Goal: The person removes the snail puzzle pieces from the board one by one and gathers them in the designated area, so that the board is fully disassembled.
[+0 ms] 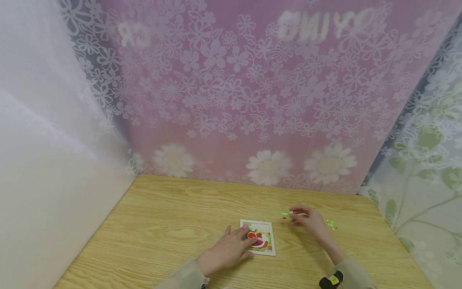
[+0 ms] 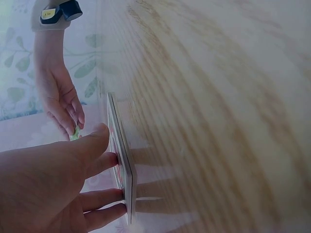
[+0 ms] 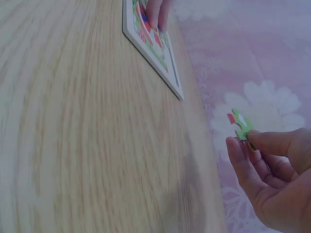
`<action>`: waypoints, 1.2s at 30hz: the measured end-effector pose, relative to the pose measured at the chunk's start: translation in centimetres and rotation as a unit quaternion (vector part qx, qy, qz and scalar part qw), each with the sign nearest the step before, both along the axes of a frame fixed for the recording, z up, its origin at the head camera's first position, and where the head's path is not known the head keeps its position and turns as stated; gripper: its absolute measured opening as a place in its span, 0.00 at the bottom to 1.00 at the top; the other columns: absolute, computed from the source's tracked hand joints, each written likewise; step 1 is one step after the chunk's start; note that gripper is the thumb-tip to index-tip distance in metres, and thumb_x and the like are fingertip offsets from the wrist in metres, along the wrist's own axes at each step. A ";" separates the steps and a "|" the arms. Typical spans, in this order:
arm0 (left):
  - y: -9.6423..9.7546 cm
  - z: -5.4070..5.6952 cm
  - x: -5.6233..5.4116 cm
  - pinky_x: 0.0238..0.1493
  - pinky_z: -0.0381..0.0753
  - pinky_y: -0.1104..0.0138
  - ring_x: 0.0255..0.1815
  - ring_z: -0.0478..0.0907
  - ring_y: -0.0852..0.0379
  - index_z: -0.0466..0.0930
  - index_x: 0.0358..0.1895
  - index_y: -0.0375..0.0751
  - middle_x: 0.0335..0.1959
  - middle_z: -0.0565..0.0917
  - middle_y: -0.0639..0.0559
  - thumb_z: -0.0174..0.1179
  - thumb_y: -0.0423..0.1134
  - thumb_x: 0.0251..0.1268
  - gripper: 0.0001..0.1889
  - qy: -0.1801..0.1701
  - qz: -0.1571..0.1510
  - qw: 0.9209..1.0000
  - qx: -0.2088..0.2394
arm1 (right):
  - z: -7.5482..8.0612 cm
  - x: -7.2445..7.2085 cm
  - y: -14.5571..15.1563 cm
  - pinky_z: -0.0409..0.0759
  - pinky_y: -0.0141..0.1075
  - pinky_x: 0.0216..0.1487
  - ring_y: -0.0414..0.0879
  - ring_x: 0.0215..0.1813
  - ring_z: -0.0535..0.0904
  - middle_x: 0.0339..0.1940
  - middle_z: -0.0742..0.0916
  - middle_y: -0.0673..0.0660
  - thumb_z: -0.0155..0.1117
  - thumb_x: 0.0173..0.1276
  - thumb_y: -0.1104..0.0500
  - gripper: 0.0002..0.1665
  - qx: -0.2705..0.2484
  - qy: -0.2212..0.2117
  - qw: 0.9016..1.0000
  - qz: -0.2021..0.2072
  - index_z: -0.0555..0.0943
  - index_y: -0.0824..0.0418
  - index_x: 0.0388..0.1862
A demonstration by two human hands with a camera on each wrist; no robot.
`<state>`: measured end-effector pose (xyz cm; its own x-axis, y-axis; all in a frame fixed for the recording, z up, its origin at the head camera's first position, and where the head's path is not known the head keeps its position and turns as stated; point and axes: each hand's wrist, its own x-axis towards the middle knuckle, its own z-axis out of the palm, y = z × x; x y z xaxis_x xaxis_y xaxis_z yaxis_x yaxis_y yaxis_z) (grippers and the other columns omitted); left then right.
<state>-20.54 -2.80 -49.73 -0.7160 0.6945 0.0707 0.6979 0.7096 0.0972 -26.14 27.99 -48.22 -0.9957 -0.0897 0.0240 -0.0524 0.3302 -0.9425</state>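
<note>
A white-framed jigsaw puzzle (image 1: 273,241) lies on the table, with a red, blue and green picture and a bare pale patch along its far side. Across its left part rests my left hand (image 1: 230,248), fingers spread and fingertips touching the picture. In the left wrist view, that hand (image 2: 53,182) touches the board's face from above. My right hand (image 1: 311,222) is raised to the right of the board. Between thumb and fingers it pinches a green puzzle piece (image 3: 241,125) with a red corner and a white mark.
Another green puzzle piece (image 1: 331,224) lies on the wooden table (image 1: 173,224), to the right of my right hand. A pink floral curtain (image 1: 223,100) hangs along the table's far edge, and pale sheets stand at the left and right.
</note>
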 end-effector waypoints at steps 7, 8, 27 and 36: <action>0.0 -0.2 -0.1 0.68 0.69 0.40 0.75 0.67 0.49 0.72 0.73 0.56 0.75 0.69 0.45 0.53 0.59 0.75 0.28 -0.002 0.001 1.000 0.000 | 0.2 0.1 2.4 0.86 0.45 0.49 0.55 0.44 0.87 0.54 0.80 0.74 0.61 0.76 0.65 0.25 -0.005 0.008 1.000 -0.007 0.72 0.81 0.64; 0.0 -0.2 -0.1 0.68 0.69 0.40 0.75 0.67 0.49 0.72 0.73 0.57 0.75 0.69 0.45 0.53 0.59 0.75 0.28 -0.001 0.001 1.000 0.000 | 0.2 0.0 2.7 0.86 0.45 0.49 0.54 0.44 0.87 0.54 0.80 0.74 0.61 0.76 0.65 0.25 -0.006 0.009 1.000 -0.007 0.71 0.81 0.64; 0.1 -0.5 -0.1 0.68 0.70 0.40 0.75 0.67 0.49 0.73 0.73 0.56 0.75 0.69 0.46 0.53 0.59 0.75 0.28 0.010 0.002 1.000 -0.004 | -1.0 -0.3 8.0 0.87 0.40 0.45 0.46 0.42 0.89 0.53 0.82 0.74 0.60 0.75 0.68 0.23 0.078 0.002 0.996 -0.039 0.74 0.80 0.63; 0.0 -0.6 -0.1 0.68 0.69 0.40 0.75 0.67 0.49 0.72 0.73 0.57 0.75 0.69 0.45 0.52 0.60 0.75 0.28 0.004 0.002 1.000 -0.003 | -1.3 -1.3 8.5 0.87 0.37 0.37 0.48 0.37 0.87 0.45 0.86 0.70 0.67 0.69 0.69 0.18 0.174 -0.007 0.984 -0.046 0.81 0.78 0.54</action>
<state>-20.68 -2.75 -50.30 -0.7184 0.6918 0.0727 0.6955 0.7131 0.0882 -27.39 36.46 -49.54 -1.0000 0.0000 -0.0063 0.0049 0.6353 -0.7722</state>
